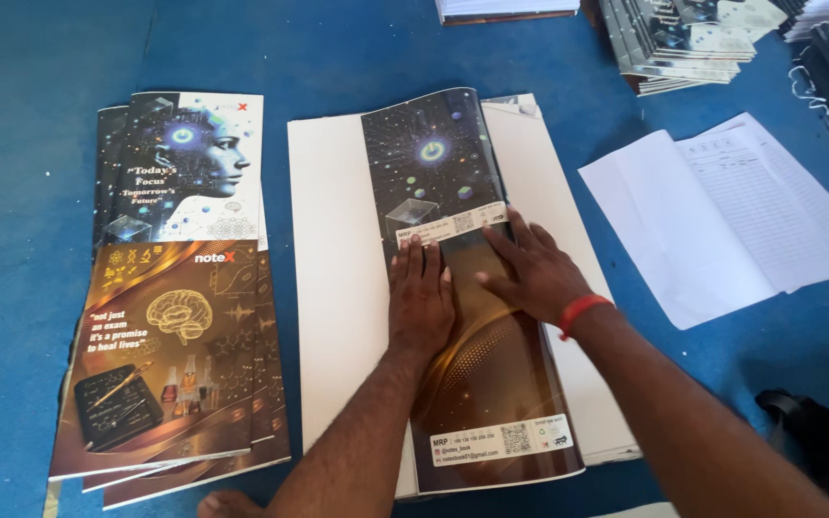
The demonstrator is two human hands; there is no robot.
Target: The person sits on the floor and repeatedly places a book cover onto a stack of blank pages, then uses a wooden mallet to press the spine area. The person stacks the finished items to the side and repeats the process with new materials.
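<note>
A long glossy printed cover sheet, dark blue at the far end and brown at the near end, lies folded over a stack of white paper on the blue surface. My left hand lies flat on the sheet's middle, fingers together and pointing away. My right hand presses flat beside it, fingers angled left, with a red band on its wrist. Neither hand grips anything.
A fanned pile of finished notebooks with blue and brown covers sits at the left. Loose ruled white sheets lie at the right. More notebook stacks stand at the far right, and a dark object at the near right.
</note>
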